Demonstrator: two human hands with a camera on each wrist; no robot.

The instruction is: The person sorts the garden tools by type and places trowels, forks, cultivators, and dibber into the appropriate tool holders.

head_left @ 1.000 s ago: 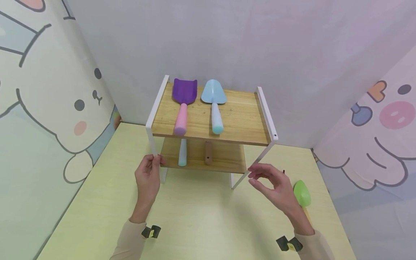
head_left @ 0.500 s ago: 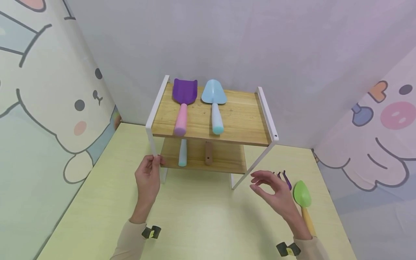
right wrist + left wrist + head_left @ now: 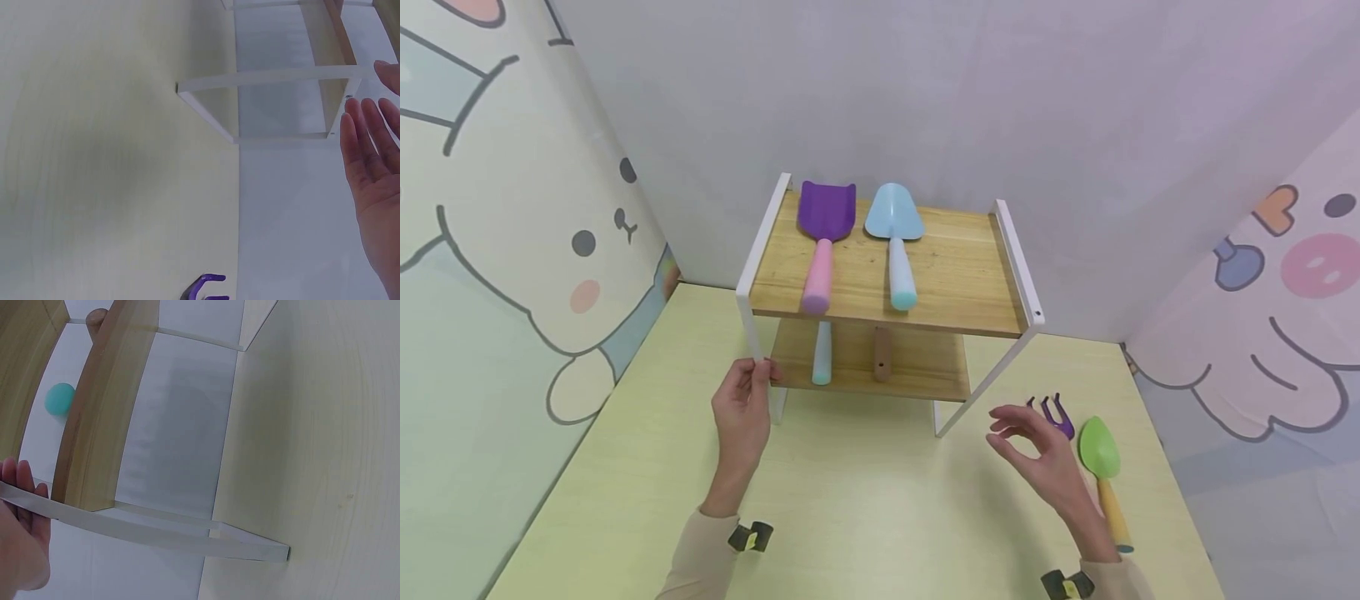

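Currently, a two-tier rack (image 3: 1017, 267) is standing toward the far side of a pale yellow table (image 3: 880, 517). The left hand (image 3: 741, 410) is pinching the rack's near left post between thumb and fingers, at about the level of the lower board (image 3: 925, 358). The right hand (image 3: 1042, 457) is hovering to the right of the near right post, apart from it; its thumb is standing away from loosely bent fingers and it is holding nothing. On the upper board (image 3: 962, 275), a purple scoop (image 3: 826, 212) with a pink handle is lying at the left, and a light blue trowel (image 3: 892, 217) is lying just right of it, both handles pointing near. Below, a pale blue handle (image 3: 822, 354) and a brown handle (image 3: 882, 354) are resting on the lower board, the upper one hiding their far ends. Right of the rack, a purple fork (image 3: 1063, 428) is lying partly hidden by the right hand, and a green trowel (image 3: 1099, 450) with a yellow handle is lying just right of the fork.
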